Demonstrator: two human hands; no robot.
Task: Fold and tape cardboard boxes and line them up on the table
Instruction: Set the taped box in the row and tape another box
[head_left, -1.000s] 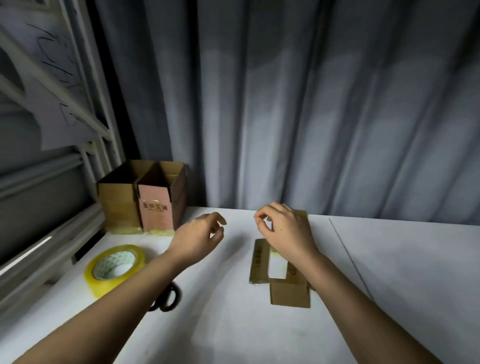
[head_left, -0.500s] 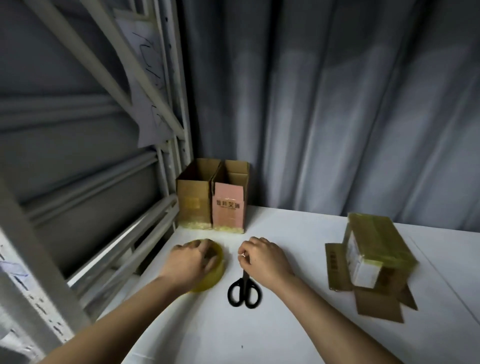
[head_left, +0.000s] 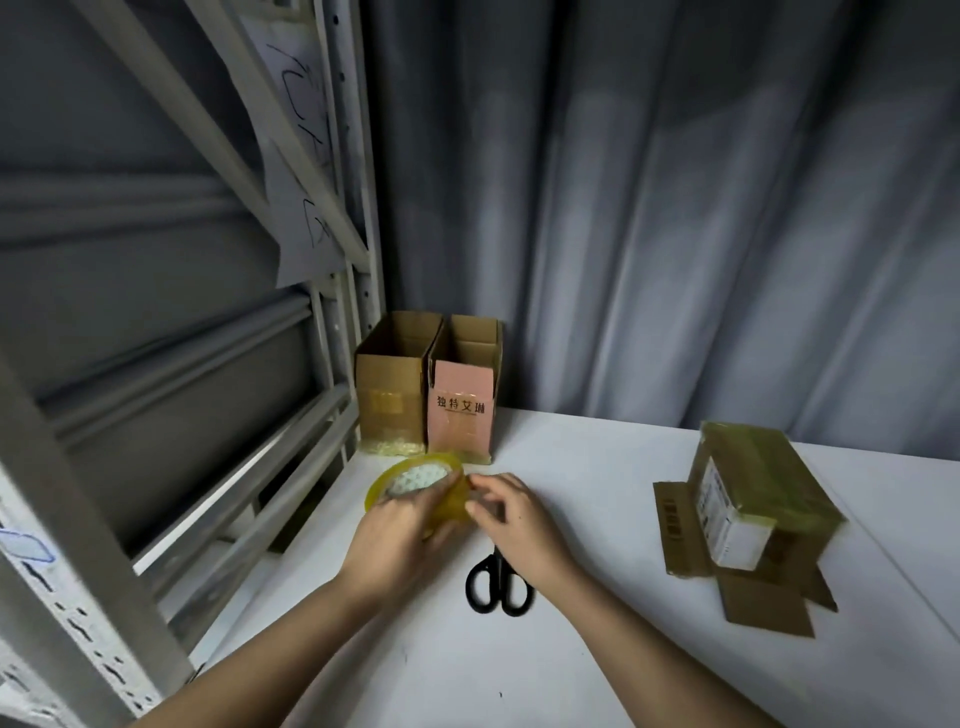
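My left hand (head_left: 397, 540) grips a yellowish roll of clear tape (head_left: 415, 480) and holds it tilted just above the white table (head_left: 597, 493). Fingertips of my right hand (head_left: 519, 519) pinch at the roll's right edge. Black scissors (head_left: 497, 584) lie on the table under my right wrist. A brown box (head_left: 763, 493) wrapped in tape, with a white label on its end, lies on its side at the right, its bottom flaps spread open. Two upright open boxes stand side by side at the back left: a plain brown box (head_left: 392, 387) and a pink-fronted box (head_left: 464, 402).
A grey metal shelving rack (head_left: 182, 364) with a paper sheet hanging on it runs along the table's left edge. A grey curtain (head_left: 675, 208) hangs behind the table.
My view swung left. Both hands left the taped box and went to the roll; my left hand has lifted it off the table and my right now picks at its edge.
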